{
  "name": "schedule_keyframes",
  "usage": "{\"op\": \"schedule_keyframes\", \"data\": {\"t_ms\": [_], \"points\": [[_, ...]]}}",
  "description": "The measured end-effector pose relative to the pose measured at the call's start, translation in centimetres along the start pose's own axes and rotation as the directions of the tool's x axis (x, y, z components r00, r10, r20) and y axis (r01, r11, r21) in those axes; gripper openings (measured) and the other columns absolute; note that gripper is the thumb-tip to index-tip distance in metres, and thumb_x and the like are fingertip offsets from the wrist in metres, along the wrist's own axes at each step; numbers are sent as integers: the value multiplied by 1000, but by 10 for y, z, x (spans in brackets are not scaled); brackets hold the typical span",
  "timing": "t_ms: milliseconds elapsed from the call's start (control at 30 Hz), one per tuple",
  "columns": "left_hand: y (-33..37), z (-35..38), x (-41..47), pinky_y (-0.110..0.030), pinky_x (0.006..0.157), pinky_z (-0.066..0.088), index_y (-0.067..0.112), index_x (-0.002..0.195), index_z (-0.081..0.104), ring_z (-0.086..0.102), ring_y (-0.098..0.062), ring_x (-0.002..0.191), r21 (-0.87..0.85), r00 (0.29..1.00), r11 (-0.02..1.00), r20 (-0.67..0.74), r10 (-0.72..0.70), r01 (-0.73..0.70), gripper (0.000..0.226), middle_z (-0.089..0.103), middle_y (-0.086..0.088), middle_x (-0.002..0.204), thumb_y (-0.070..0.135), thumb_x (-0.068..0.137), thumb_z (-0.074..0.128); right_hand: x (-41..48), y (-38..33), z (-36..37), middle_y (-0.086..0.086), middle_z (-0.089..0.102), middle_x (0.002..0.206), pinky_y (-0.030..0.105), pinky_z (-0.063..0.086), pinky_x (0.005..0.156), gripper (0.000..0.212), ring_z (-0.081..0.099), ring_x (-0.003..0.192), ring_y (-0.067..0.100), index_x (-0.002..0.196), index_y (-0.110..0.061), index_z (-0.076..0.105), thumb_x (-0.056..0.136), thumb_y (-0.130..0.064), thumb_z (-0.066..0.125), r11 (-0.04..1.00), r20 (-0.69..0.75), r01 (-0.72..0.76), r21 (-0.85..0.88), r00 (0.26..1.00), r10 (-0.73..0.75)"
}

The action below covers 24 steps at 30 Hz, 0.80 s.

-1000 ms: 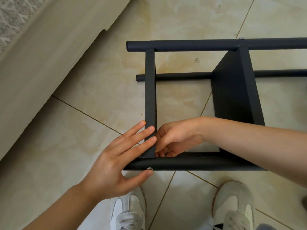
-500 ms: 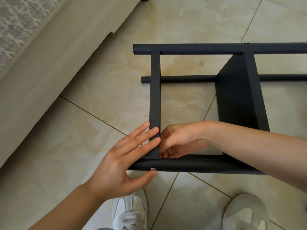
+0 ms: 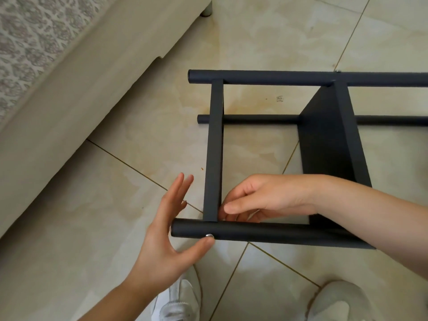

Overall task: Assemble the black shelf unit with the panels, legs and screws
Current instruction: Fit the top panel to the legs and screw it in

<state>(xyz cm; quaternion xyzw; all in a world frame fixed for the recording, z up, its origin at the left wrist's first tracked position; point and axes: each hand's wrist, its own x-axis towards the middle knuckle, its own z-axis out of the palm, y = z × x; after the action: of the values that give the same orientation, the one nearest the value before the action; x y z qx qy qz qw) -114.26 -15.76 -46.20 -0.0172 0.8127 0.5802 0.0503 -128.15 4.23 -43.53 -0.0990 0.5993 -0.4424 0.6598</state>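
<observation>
- Head view: the shelf unit (image 3: 324, 140) lies on its side on the tiled floor (image 3: 115, 228); its near leg (image 3: 266, 232) runs left to right; the screw (image 3: 209, 235) sits near its left end.
- The left hand (image 3: 162, 239) is nearer, fingers straight and spread, thumb tip touching the screw.
- The right hand (image 3: 261, 198) curls inside the frame at the left panel (image 3: 214, 158); I cannot tell whether it holds anything.
- Pale furniture (image 3: 58, 100) stands far left.

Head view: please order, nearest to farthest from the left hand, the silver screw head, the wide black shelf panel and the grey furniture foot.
1. Silver screw head, at the thumb tip of the left hand, low centre.
2. Wide black shelf panel, right of centre.
3. Grey furniture foot, top edge.
</observation>
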Motion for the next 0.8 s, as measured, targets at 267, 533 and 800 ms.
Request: {"op": "schedule_keyframes", "data": {"t_ms": [267, 533, 800], "points": [[12, 28, -18, 7, 85, 34, 50, 134, 34, 38, 33, 115, -315, 923, 868, 118, -366, 384, 52, 47, 57, 117, 54, 88, 58, -44, 11, 14, -14, 73, 100, 14, 49, 84, 20, 67, 91, -2, 111, -33, 69, 92, -34, 63, 944, -208, -15, -331, 976, -58], [33, 40, -20, -12, 101, 27, 67, 126, 28, 28, 46, 99, -339, 872, 815, 37, -487, 470, 44, 37, 67, 108, 54, 85, 39, -77, 25, 31, -25, 65, 104, 15, 48, 92, 28, 61, 99, -8, 116, -44, 62, 90, -33, 67, 835, -414, -121, -536, 900, -136], [55, 32, -8, 4, 94, 29, 52, 147, 28, 36, 29, 122, -299, 929, 888, -8, -370, 351, 58, 43, 40, 139, 59, 92, 46, -94, 5, 39, -23, 64, 118, 18, 46, 96, 36, 58, 105, -5, 128, -39, 59, 95, -27, 62, 785, -461, -136, -604, 863, -205]]}}
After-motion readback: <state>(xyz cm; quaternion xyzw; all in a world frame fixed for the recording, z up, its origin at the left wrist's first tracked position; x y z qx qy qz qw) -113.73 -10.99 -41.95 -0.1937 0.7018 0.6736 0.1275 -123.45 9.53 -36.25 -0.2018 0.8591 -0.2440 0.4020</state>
